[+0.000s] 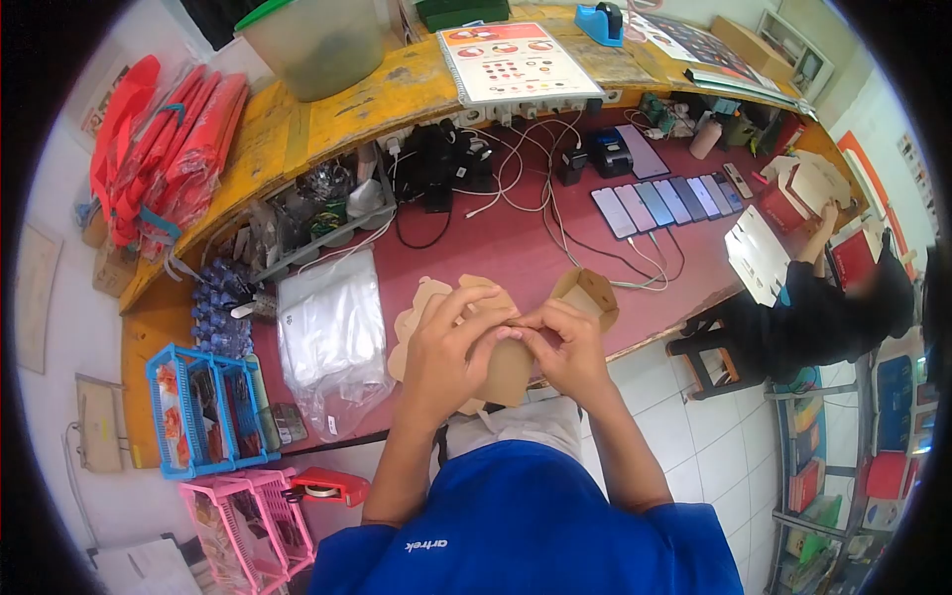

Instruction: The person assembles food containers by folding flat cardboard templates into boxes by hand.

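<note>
A brown cardboard food box (509,375), partly folded, is held in front of my chest at the counter's near edge. My left hand (451,342) grips its upper edge from the left, fingers bent and thumb pressed inward. From the right, my right hand (567,347) pinches the same edge, its fingertips meeting the left ones. Beyond my right hand stands an open brown box (587,290). Flat scalloped cardboard (405,327) lies left of and partly under my left hand. The fold between the fingertips is hidden.
Plastic bags (332,322) lie to the left, above blue and pink baskets (203,412). Several phones (664,204) and loose cables cover the counter's right half. A person in black (833,322) sits at the right, handling red-and-white boxes (793,193).
</note>
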`<state>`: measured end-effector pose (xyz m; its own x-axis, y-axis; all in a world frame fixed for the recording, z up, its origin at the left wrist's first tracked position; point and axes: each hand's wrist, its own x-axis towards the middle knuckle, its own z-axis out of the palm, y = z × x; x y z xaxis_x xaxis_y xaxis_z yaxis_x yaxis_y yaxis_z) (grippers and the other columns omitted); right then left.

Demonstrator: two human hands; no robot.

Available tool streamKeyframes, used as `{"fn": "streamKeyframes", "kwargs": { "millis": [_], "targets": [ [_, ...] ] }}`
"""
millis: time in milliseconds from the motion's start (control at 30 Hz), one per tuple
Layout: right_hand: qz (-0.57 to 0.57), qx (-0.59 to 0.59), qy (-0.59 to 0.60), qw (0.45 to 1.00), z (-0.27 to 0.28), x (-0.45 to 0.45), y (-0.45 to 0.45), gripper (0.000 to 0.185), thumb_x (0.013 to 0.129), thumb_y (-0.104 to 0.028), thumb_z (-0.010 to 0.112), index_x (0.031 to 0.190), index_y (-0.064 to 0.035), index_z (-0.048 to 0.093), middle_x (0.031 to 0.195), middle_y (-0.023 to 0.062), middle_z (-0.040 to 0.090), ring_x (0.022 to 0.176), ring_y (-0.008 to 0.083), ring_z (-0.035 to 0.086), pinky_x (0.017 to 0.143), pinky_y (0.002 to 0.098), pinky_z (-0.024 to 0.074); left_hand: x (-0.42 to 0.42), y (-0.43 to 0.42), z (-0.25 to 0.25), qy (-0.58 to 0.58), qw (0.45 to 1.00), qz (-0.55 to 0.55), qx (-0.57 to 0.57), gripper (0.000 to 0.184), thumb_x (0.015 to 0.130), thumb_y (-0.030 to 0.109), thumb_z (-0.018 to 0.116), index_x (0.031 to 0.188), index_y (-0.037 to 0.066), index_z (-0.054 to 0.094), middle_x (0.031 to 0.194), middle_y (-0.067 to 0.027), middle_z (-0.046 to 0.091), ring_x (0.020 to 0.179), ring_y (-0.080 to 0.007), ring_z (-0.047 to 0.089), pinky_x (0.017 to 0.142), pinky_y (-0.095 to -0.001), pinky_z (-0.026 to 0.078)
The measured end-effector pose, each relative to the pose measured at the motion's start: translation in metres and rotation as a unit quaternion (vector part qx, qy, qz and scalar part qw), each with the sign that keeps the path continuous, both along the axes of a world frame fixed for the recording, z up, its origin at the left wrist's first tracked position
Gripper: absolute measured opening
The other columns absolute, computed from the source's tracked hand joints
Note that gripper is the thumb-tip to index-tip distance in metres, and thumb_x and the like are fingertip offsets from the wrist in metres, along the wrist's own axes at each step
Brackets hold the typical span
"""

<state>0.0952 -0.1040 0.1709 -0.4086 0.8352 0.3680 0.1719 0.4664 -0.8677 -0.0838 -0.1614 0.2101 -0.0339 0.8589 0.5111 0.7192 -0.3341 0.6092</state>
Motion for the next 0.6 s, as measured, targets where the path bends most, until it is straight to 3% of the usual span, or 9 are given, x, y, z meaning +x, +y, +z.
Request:
{"fn": "streamKeyframes", "kwargs": {
  "millis": [200, 300, 400, 467, 600],
  "targets": [
    [0.007, -0.028, 0.004, 1.000, 0.017, -0.004, 0.001, 0.007, 0.086, -0.005, 0.077, 0.092, -0.0021, 0.076, 0.080, 0.0111, 0.068, 0.070, 0.0249, 0.063, 0.064, 0.0341, 0.0480, 0.003, 0.008, -0.017, -0.023, 0.999, -0.004, -0.026, 0.009, 0.083, 0.008, 0.075, 0.092, 0.008, 0.077, 0.093, -0.0058, 0.073, 0.091, -0.0291, 0.061, 0.082, -0.0400, 0.050],
    [-0.035, 0.000, 0.024, 0.999, 0.011, -0.013, -0.003, 0.006, 0.088, -0.005, 0.077, 0.092, -0.0015, 0.074, 0.079, 0.0115, 0.067, 0.066, 0.0246, 0.061, 0.061, 0.0347, 0.0471, 0.005, 0.011, -0.021, 0.007, 0.998, 0.065, 0.015, 0.005, 0.084, 0.008, 0.074, 0.089, 0.007, 0.074, 0.091, -0.0048, 0.073, 0.091, -0.0290, 0.059, 0.084, -0.0394, 0.044],
    [-0.063, 0.008, 0.016, 0.998, -0.002, -0.016, -0.001, 0.006, 0.087, -0.001, 0.076, 0.092, 0.0009, 0.074, 0.077, 0.0099, 0.066, 0.066, 0.0181, 0.060, 0.060, 0.0324, 0.0445, 0.011, 0.008, -0.021, 0.005, 0.994, 0.103, 0.022, 0.003, 0.085, 0.010, 0.074, 0.088, 0.009, 0.074, 0.088, -0.0039, 0.072, 0.091, -0.0285, 0.058, 0.088, -0.0389, 0.041],
    [-0.064, 0.091, 0.023, 0.994, -0.006, -0.016, 0.003, 0.006, 0.086, -0.001, 0.075, 0.092, -0.0001, 0.073, 0.074, 0.0107, 0.063, 0.065, 0.0223, 0.058, 0.058, 0.0342, 0.0425, 0.012, 0.007, -0.020, -0.014, 0.995, 0.093, 0.021, 0.001, 0.084, 0.012, 0.074, 0.085, 0.012, 0.075, 0.085, -0.0013, 0.072, 0.092, -0.0247, 0.056, 0.091, -0.0409, 0.037],
    [-0.043, 0.123, -0.001, 0.992, 0.003, -0.017, -0.001, 0.007, 0.086, -0.001, 0.075, 0.092, -0.0004, 0.072, 0.073, 0.0118, 0.061, 0.066, 0.0259, 0.058, 0.058, 0.0351, 0.0425, 0.005, 0.008, -0.030, -0.015, 0.997, 0.069, 0.027, 0.003, 0.084, 0.013, 0.074, 0.085, 0.013, 0.076, 0.084, 0.0005, 0.072, 0.092, -0.0236, 0.057, 0.090, -0.0400, 0.036]
  ]
}}
